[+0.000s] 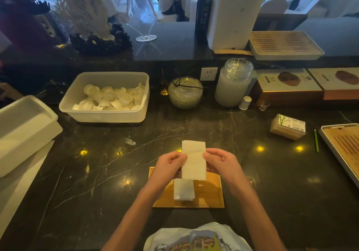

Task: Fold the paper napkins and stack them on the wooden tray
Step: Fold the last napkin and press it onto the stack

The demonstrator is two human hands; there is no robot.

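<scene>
I hold a white paper napkin (pixel 193 160), folded into a long narrow strip, above the dark marble desk (pixel 262 182). My left hand (pixel 168 165) pinches its left edge between thumb and fingers, and my right hand (pixel 220 162) pinches its right edge the same way; both hands are closed on the paper. The strip runs away from me, its far end over the bare desk and its near end over the wooden tray (pixel 210 196).

The tray lies flat near the desk's front edge, about midway along it, just ahead of my shirt. On it rests a small folded napkin (pixel 183 189), towards the tray's left side; it looks like more than one layer, though I cannot tell how many sheets.

Further back, towards the left rear of the desk, stands a translucent plastic tub (pixel 104 112) holding small white cups. Near the right edge sits a slatted tray (pixel 343 147) with a green pencil (pixel 316 141) beside it.
</scene>
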